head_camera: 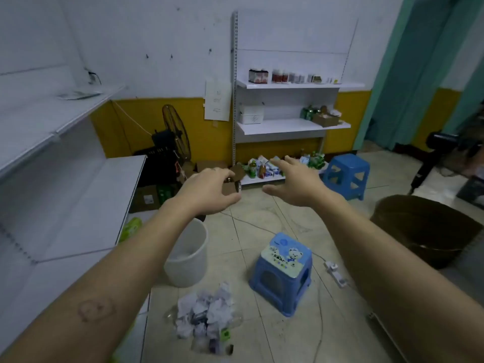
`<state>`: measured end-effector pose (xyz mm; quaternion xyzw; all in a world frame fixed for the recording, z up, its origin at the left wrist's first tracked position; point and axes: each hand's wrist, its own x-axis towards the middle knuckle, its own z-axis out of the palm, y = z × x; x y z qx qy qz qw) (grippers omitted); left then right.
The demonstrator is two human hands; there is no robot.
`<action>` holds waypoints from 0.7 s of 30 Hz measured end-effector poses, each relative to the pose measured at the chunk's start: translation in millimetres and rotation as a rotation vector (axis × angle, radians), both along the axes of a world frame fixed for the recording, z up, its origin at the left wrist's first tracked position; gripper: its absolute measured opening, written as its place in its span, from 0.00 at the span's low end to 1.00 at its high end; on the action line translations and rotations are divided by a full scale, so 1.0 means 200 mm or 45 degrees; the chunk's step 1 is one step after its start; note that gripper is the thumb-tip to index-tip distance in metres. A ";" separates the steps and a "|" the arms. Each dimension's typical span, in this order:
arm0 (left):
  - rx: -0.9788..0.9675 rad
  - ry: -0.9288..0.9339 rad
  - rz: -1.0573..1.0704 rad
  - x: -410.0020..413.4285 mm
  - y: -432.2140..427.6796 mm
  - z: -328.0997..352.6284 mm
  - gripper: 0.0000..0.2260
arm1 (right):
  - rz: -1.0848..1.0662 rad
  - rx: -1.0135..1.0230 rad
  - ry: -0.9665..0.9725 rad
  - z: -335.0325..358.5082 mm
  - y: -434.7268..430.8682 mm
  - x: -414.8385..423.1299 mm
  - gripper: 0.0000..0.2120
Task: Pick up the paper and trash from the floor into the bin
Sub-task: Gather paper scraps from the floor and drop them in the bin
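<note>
Bottom centre of frame: crumpled white paper pile (207, 318) lying on floor (262, 221), plastic trash mixed in. White bin (188, 255) standing just above, left forearm (146, 239) partly covering it; blue stool (284, 273) sitting right. Left hand (209, 191), right hand (296, 182) hovering mid-frame, fingers loose, gripping nothing.

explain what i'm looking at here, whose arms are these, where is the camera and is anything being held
There is no machine here: a person wears a camera on the head, so this one picture looks forward and down along their own bare arms. The left hand and right hand reach out in the air; the right is spread open, the left loosely curled, and neither seems to hold anything. On the floor lies a pile of crumpled paper and trash, with a white bin just beyond it and a blue stool with a bear picture to its right. A brown basket stands farther right.
</note>
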<state>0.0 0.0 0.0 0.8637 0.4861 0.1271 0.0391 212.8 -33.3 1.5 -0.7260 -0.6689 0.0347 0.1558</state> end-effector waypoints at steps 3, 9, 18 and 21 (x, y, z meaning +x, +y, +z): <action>-0.024 -0.012 0.026 0.11 0.11 -0.03 0.30 | -0.012 -0.016 -0.008 -0.03 0.11 0.12 0.39; -0.020 -0.027 0.066 0.22 0.41 -0.07 0.31 | 0.005 -0.031 -0.001 -0.08 0.43 0.31 0.40; 0.011 -0.077 0.087 0.36 1.09 -0.17 0.31 | 0.047 -0.082 -0.066 -0.21 1.11 0.42 0.41; -0.009 -0.096 0.109 0.39 1.33 -0.22 0.32 | 0.077 -0.107 -0.095 -0.26 1.34 0.43 0.40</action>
